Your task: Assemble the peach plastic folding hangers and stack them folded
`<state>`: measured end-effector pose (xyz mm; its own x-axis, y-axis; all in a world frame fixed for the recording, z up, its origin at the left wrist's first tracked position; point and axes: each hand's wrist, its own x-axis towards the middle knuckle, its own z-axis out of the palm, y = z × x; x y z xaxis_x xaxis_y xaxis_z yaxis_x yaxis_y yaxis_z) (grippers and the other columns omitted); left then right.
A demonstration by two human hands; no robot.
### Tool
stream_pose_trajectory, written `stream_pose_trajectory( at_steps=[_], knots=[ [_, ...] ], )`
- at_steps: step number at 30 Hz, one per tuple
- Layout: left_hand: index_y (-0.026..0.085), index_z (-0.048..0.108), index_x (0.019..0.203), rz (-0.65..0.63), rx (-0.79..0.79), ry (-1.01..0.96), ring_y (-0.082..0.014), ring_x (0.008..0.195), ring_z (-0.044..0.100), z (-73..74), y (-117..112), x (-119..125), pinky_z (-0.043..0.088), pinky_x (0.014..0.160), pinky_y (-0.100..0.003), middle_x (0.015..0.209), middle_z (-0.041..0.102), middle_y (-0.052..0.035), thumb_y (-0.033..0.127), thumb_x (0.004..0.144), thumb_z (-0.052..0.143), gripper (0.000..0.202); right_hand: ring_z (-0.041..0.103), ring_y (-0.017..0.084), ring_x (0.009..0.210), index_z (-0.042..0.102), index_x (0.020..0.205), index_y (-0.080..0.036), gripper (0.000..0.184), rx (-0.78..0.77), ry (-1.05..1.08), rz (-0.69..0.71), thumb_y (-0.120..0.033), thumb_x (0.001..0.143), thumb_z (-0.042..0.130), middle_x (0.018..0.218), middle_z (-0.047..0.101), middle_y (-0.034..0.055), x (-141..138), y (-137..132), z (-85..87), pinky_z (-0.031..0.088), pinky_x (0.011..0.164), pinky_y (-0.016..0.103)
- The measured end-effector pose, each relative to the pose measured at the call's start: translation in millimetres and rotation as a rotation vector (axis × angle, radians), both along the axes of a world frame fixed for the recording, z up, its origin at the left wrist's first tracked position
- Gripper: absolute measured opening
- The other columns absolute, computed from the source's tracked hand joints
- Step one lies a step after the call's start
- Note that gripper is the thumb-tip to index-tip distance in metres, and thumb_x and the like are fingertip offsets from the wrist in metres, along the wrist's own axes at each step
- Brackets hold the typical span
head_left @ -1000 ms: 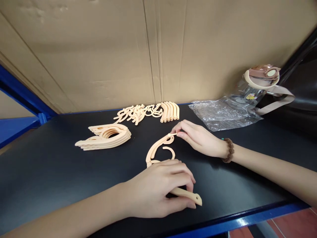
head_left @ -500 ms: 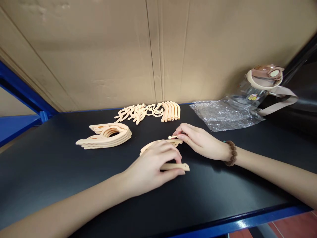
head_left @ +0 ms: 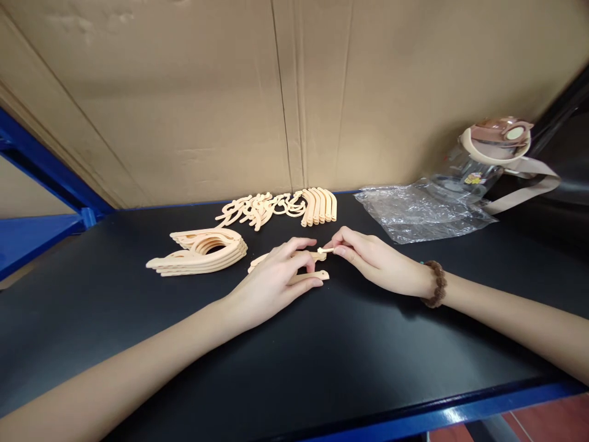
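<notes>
My left hand [head_left: 273, 279] rests low over a beige plastic folding hanger [head_left: 317, 256], its thumb and fingers curled around the pieces. One straight arm end sticks out past the thumb, and another end shows just beyond the fingers. Most of this hanger is hidden under the hand. Between thumb and forefinger my right hand [head_left: 368, 255] pinches a thin beige hanger hook [head_left: 326, 250]. Its knobbed end meets or nearly touches the hanger's far end; the rest is covered by my fingers.
To the left lies a stack of folded beige hangers [head_left: 216, 261]. Loose hanger pieces [head_left: 257, 212] and a row of curved arms [head_left: 319, 207] lie at the back by the cardboard wall [head_left: 207, 104]. A clear plastic bag [head_left: 405, 215] and a strapped bottle [head_left: 483, 166] are at the right.
My left hand has shifted slightly left and away from me, bringing the hanger's near arm closer to its other arm. The hook in my right hand has turned level, its knob at the hanger's end.
</notes>
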<state>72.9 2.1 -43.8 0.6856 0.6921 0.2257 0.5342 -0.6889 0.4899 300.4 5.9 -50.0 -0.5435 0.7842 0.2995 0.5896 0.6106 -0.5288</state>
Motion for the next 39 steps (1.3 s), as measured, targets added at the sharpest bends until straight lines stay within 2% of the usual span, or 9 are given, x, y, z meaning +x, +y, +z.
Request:
stream_pose_trajectory(
  at_steps=[2,5,8,11,14,19,23,28,39],
  knots=[
    [0.019,0.052,0.083,0.023,0.055,0.048,-0.0203,0.103,0.056,0.7,1.4,0.0,0.048,0.089,-0.038,0.123,0.055,-0.0059,0.035,0.092,0.051,0.018,0.058,0.017,0.080,0.049,0.098,-0.021,0.023,0.038,0.002,-0.021,-0.036,0.100,0.032,0.094,0.062,0.0046,0.6,-0.1,-0.2,0.046,0.071,0.031],
    [0.019,0.048,0.083,0.015,0.133,0.111,-0.0210,0.103,0.056,1.6,2.4,0.4,0.047,0.087,-0.038,0.114,0.060,-0.0057,0.035,0.095,0.046,0.020,0.057,0.016,0.076,0.048,0.098,-0.021,0.020,0.080,-0.008,-0.042,-0.034,0.099,0.033,0.089,0.062,0.0037,2.2,-0.5,0.2,0.045,0.069,0.030],
    [0.019,0.051,0.094,0.003,0.200,0.167,-0.0219,0.103,0.056,1.8,2.6,0.4,0.047,0.087,-0.038,0.112,0.059,-0.0074,0.034,0.098,0.039,0.021,0.056,0.016,0.076,0.049,0.105,-0.021,0.020,0.112,-0.035,-0.031,-0.033,0.099,0.034,0.090,0.061,0.0038,3.4,-1.2,2.0,0.045,0.071,0.031],
    [0.018,0.053,0.103,0.013,0.245,0.211,-0.0216,0.100,0.058,1.6,2.5,-0.2,0.049,0.086,-0.037,0.111,0.058,-0.0080,0.033,0.099,0.035,0.024,0.053,0.017,0.077,0.052,0.094,-0.019,0.027,0.168,-0.079,0.054,-0.029,0.101,0.028,0.086,0.058,0.0046,2.9,-2.5,4.0,0.043,0.075,0.032],
    [0.018,0.054,0.101,0.032,0.277,0.246,-0.0202,0.094,0.061,1.3,1.9,-0.5,0.051,0.079,-0.032,0.109,0.060,-0.0066,0.032,0.099,0.035,0.024,0.048,0.016,0.072,0.049,0.084,-0.019,0.031,0.200,-0.121,0.118,-0.029,0.101,0.025,0.080,0.051,0.0035,0.8,-4.6,4.5,0.041,0.069,0.030],
    [0.017,0.055,0.100,0.025,0.374,0.284,-0.0212,0.090,0.064,-0.2,1.5,0.1,0.053,0.075,-0.033,0.106,0.063,-0.0071,0.031,0.099,0.034,0.025,0.045,0.013,0.063,0.046,0.086,-0.019,0.030,0.192,-0.203,0.080,-0.035,0.101,0.025,0.082,0.048,0.0016,-2.3,-8.2,2.8,0.038,0.059,0.027],
    [0.015,0.056,0.102,0.031,0.356,0.212,-0.0218,0.096,0.061,-1.8,3.3,0.1,0.051,0.083,-0.038,0.109,0.062,-0.0080,0.031,0.100,0.033,0.027,0.048,0.012,0.060,0.047,0.086,-0.020,0.032,0.156,-0.219,0.039,-0.037,0.102,0.025,0.076,0.052,-0.0006,-2.1,-9.1,2.6,0.036,0.059,0.026],
    [0.017,0.057,0.102,0.046,0.297,0.149,-0.0212,0.102,0.058,-3.7,5.4,-1.6,0.049,0.089,-0.039,0.117,0.058,-0.0070,0.030,0.099,0.035,0.026,0.055,0.014,0.064,0.051,0.085,-0.019,0.038,0.126,-0.250,0.004,-0.036,0.102,0.021,0.076,0.057,0.0009,-1.6,-8.4,2.4,0.039,0.064,0.027],
    [0.019,0.055,0.096,0.007,0.264,0.118,-0.0216,0.113,0.052,-3.9,6.7,-0.3,0.042,0.094,-0.040,0.127,0.055,-0.0061,0.031,0.099,0.038,0.021,0.061,0.016,0.071,0.057,0.090,-0.018,0.040,0.105,-0.252,0.027,-0.034,0.101,0.022,0.081,0.063,0.0028,0.1,-9.0,0.7,0.043,0.069,0.028]
  ],
)
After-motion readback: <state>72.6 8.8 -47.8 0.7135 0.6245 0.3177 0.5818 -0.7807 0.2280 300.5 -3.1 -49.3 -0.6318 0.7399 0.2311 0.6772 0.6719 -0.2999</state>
